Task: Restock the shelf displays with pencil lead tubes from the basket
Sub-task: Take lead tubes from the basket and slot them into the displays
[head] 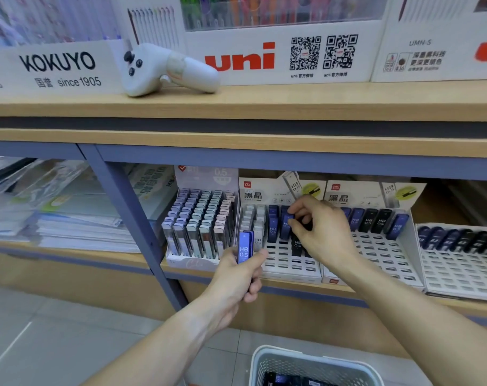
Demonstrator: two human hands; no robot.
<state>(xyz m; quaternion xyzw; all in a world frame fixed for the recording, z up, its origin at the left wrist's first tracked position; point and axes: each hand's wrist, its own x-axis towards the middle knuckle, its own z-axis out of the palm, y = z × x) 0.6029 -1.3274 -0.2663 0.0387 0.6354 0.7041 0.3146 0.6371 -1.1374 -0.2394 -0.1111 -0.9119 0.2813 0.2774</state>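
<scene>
My left hand (240, 277) grips a blue "HB 0.5" lead tube (244, 247) upright in front of the shelf. My right hand (318, 228) reaches into the white slotted display (289, 264) and pinches the top of a dark blue tube (287, 222) standing in a slot. Other blue, black and white tubes stand in that display's back rows. A second slotted display (381, 254) to the right holds a row of blue and black tubes. The white basket (267, 360) sits below on the floor with dark tubes inside.
A full display of pastel tubes (200, 221) stands to the left. A third display (459, 263) sits at far right. Stacked plastic-wrapped paper (64, 215) fills the left bay. A white controller (167, 69) lies on the upper shelf. A blue metal post (131, 207) divides the bays.
</scene>
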